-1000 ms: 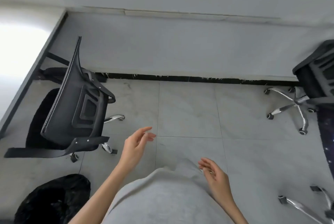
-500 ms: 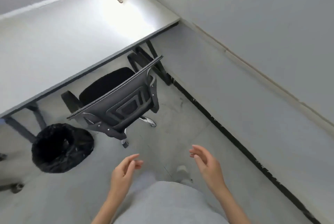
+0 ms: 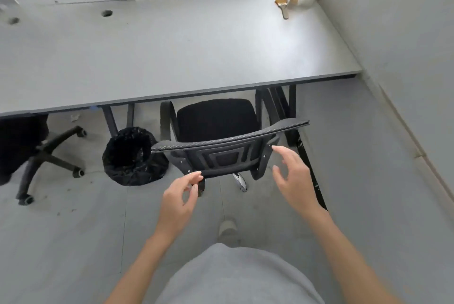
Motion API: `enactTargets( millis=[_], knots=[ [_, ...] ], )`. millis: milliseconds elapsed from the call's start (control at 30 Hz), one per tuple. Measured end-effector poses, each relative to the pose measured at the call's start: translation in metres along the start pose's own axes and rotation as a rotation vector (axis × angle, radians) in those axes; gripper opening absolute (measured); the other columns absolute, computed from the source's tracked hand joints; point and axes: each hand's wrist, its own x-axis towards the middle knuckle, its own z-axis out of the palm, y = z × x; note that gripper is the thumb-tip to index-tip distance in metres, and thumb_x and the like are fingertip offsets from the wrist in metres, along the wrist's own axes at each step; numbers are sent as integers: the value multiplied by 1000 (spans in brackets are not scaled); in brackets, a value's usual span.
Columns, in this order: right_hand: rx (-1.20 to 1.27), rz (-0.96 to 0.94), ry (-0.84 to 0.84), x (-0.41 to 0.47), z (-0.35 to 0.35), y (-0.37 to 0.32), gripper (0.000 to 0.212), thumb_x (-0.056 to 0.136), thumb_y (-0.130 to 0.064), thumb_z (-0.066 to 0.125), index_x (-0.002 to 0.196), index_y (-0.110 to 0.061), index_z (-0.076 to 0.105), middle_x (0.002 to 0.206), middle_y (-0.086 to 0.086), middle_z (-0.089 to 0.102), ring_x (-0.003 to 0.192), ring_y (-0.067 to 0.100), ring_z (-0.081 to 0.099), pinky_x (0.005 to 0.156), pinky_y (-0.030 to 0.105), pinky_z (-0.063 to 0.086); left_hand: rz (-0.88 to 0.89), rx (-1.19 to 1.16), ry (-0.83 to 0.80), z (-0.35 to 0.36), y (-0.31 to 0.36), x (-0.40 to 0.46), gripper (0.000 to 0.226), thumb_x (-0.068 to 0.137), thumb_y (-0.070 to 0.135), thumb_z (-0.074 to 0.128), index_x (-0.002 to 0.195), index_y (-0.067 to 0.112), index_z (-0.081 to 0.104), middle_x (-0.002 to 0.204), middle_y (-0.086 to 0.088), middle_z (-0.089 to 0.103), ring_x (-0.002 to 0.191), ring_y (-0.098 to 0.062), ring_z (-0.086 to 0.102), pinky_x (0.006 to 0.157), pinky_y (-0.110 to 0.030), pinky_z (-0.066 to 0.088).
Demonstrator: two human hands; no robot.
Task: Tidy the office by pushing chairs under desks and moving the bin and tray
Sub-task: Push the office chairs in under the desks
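Both hands are open and empty, reaching for the black mesh-backed office chair (image 3: 216,146). The left hand (image 3: 180,197) hovers just short of the backrest's lower edge, fingers loosely curled; the right hand (image 3: 293,181) is spread beside the backrest's right side, not yet touching. A moment ago the person faced the wall with hands low; now they have turned square to the grey bench (image 3: 172,53), so I judge the push is about to begin. The chair's seat points away toward the bench, only partly tucked under its near edge, and the backrest's long axis runs left to right, slightly skewed, right end farther. Just left of it stands the round bin lined with a black bag (image 3: 134,156), touching or nearly touching the chair. Farther left, another black swivel chair (image 3: 32,146) sits partly under the bench.
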Motion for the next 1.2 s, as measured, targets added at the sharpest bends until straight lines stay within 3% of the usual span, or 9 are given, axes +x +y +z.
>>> enactTargets(
  millis=[100, 167, 233, 333, 400, 500, 667, 900, 1200],
  knots=[
    [-289, -250, -86, 56, -1, 3, 53, 76, -6, 67, 127, -7, 52, 132, 10, 53, 127, 26, 44, 104, 34, 37, 262, 270, 43, -4, 6, 58, 40, 83, 28, 48, 116, 8, 60, 114, -1, 62, 109, -10, 51, 100, -16, 34],
    [-439, -285, -228, 86, 1, 9, 56, 78, -14, 68, 130, -9, 49, 138, 10, 49, 134, 29, 37, 107, 39, 34, 320, 518, -23, -5, 2, 88, 45, 82, 28, 56, 120, 6, 58, 120, -8, 61, 115, -20, 52, 102, -29, 38],
    [-549, -271, -392, 109, 6, 16, 54, 81, -22, 65, 131, -12, 48, 138, 6, 49, 133, 25, 38, 106, 36, 36, 243, 702, -184, -2, -1, 111, 49, 82, 32, 61, 123, 8, 56, 124, -9, 59, 118, -25, 53, 100, -37, 40],
    [-674, -251, -500, 134, 16, 23, 35, 86, -30, 57, 120, -24, 57, 118, -6, 64, 108, 18, 58, 84, 30, 46, 77, 934, -421, 4, -4, 136, 41, 87, 40, 55, 120, 15, 53, 119, -2, 60, 111, -22, 55, 89, -34, 44],
    [-735, -256, -524, 146, 19, 26, 27, 87, -32, 54, 112, -30, 62, 109, -10, 68, 99, 17, 62, 75, 29, 48, 32, 931, -433, 7, -2, 147, 32, 88, 39, 53, 110, 15, 54, 111, -1, 61, 103, -21, 56, 79, -31, 43],
    [-753, -288, -558, 155, 22, 36, 27, 86, -34, 54, 112, -33, 62, 109, -12, 67, 100, 16, 62, 73, 29, 51, 83, 942, -431, 9, -4, 157, 20, 87, 33, 55, 96, 15, 55, 100, -1, 61, 94, -22, 56, 69, -31, 39],
    [-703, -350, -493, 171, 19, 46, 27, 84, -32, 57, 111, -33, 65, 109, -14, 69, 99, 13, 64, 69, 25, 50, 88, 915, -386, 16, -7, 171, 20, 84, 36, 54, 90, 17, 56, 94, 2, 62, 90, -22, 57, 68, -32, 41],
    [-724, -241, -465, 221, 19, 49, 26, 86, -36, 54, 110, -37, 64, 111, -15, 67, 103, 14, 61, 73, 27, 45, 77, 904, -328, 33, 2, 216, 21, 84, 36, 55, 91, 16, 59, 94, 1, 63, 88, -24, 58, 70, -33, 43],
    [-657, -156, -363, 204, 45, 28, 16, 85, -25, 50, 87, -23, 66, 83, -3, 68, 80, 24, 62, 58, 27, 34, 146, 905, -388, 4, -10, 265, 11, 81, 26, 58, 86, 17, 60, 89, 3, 64, 85, -22, 59, 69, -29, 41]
  ],
)
